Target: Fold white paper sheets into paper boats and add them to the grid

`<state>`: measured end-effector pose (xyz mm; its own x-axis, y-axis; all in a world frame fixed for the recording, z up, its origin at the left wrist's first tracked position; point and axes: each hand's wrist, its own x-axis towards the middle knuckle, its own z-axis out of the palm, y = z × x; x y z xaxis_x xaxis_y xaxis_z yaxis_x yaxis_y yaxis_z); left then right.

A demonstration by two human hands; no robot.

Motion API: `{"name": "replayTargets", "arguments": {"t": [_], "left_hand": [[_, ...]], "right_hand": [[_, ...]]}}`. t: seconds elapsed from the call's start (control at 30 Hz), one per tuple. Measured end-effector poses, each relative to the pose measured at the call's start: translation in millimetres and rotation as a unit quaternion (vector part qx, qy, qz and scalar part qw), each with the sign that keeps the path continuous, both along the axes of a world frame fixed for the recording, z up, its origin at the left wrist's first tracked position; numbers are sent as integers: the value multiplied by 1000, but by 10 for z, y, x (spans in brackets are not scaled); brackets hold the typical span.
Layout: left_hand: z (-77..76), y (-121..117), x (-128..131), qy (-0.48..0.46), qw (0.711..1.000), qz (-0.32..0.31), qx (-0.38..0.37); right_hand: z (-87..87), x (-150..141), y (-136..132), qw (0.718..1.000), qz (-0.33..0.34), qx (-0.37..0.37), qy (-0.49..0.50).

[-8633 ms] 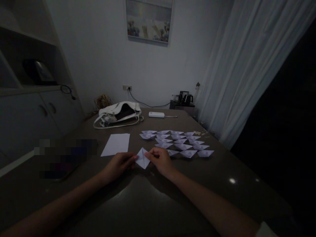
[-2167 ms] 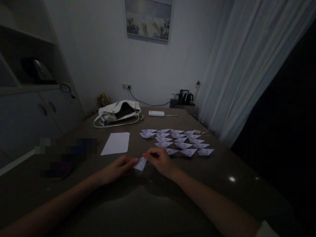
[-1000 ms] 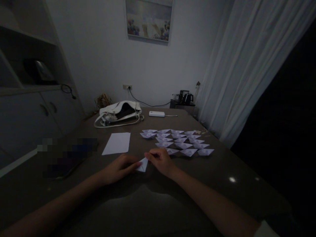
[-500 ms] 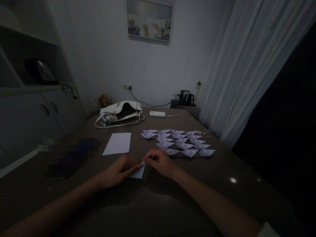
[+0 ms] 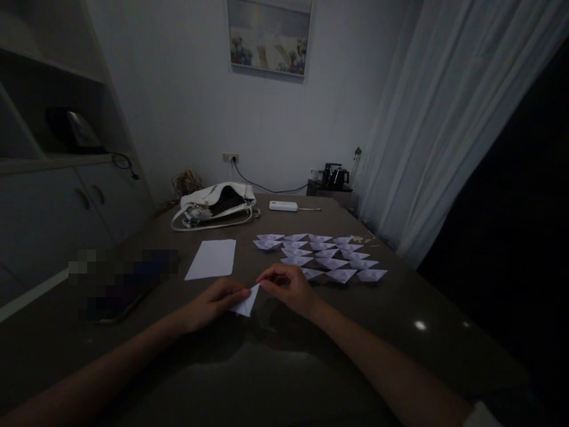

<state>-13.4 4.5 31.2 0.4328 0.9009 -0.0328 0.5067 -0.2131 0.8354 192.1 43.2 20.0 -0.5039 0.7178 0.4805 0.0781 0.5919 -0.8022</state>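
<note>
The left hand (image 5: 217, 305) grips the folded paper (image 5: 247, 305) above the bench (image 5: 267, 385), near the paper boats (image 5: 341, 276); the right hand (image 5: 290, 289) pinches its upper corner. Layers look too dim to judge, so align edges before pressing any crease.

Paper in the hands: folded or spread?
Folded. The held paper, between the left hand and right hand, is a small pointed shape, much smaller than the flat paper beyond.

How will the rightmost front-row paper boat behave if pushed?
Likely light and crushable: the paper boat looks folded from thin paper. Should slide rather than roll, given its angular shape. Might bump the other boats, which sit close by.
</note>
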Motion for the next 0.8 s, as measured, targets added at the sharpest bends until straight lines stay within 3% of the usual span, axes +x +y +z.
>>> {"name": "replayTargets", "arguments": {"t": [0.27,0.8], "left_hand": [[-93,-29,-19,21,999,39,17],[-86,-34,-3,42,997,51,41]], "right_hand": [[-22,-33,-21,1000,-11,-7,-13],[-67,-57,2,995,1,-97,34]]}}
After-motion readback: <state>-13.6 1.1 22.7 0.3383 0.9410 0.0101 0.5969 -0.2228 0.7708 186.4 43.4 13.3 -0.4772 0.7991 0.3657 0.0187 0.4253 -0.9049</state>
